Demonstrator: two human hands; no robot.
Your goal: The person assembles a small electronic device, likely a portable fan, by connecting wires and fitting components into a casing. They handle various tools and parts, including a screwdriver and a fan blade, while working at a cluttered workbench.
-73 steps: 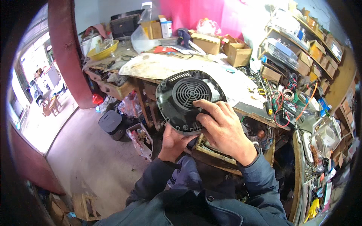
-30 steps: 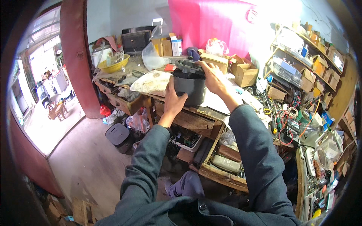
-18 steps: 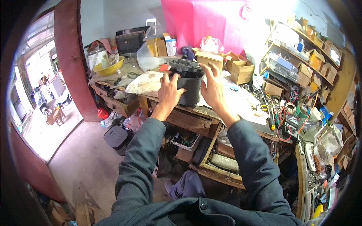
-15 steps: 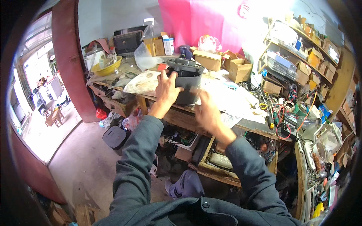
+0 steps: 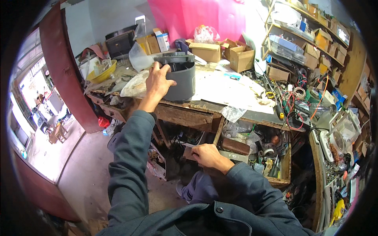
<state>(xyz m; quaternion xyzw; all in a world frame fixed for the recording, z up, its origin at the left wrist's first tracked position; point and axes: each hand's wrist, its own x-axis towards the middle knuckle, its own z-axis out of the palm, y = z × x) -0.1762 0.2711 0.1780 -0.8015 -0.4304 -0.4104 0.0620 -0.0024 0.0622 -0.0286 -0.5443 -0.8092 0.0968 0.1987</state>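
A dark grey, round-sided tub (image 5: 182,84), like an appliance housing, stands upright near the front edge of the workbench. A black ridged part (image 5: 175,58) sits across its top. My left hand (image 5: 157,82) rests against the tub's left side, fingers at the rim and thumb spread along the wall. Below the bench top, my right hand (image 5: 210,156) is closed, knuckles up, by the left part of an open wooden drawer (image 5: 278,181). Whatever its curled fingers hold is hidden. Beside it in the drawer lie a brown case (image 5: 235,146) and several small tools.
Cardboard boxes (image 5: 205,52) and a yellow basin (image 5: 103,72) stand at the back of the bench. Tangled wires and a yellow-black screwdriver (image 5: 280,111) lie at the right. Loaded shelves (image 5: 311,51) rise behind. A clear plastic bag (image 5: 234,113) hangs over the bench edge.
My right hand has left the tub's right side and come down to the drawer, whose contents show more now. My left hand stays on the tub. The whole view has shifted slightly.
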